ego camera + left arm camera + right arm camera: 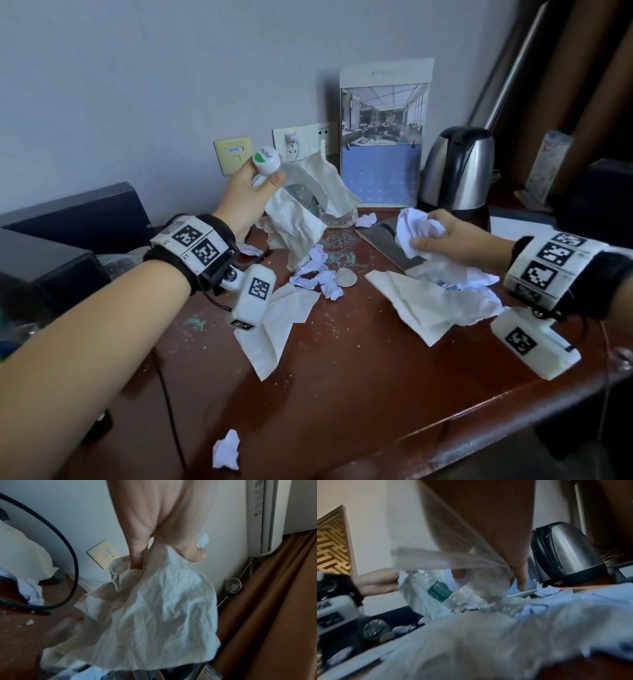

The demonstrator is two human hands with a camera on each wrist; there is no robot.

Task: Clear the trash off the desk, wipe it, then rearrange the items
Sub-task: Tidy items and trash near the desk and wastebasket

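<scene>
While both hands gather trash, clearing looks barely begun: the left hand [251, 190] grips a bottle [267, 160] and tissue [294, 219] at centre frame, the right hand [448, 240] clutches crumpled paper [416, 228]; scraps litter the bench [359, 377], unwiped.

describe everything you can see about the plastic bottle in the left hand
The plastic bottle is clear and crumpled, with a white cap marked in green and a dark green label band. The left hand holds it by the neck, raised above the desk and tilted, cap toward the camera in the head view. A creased white tissue gripped in the same fingers drapes around its body, hiding much of it. It looks empty, though that is not certain.
</scene>
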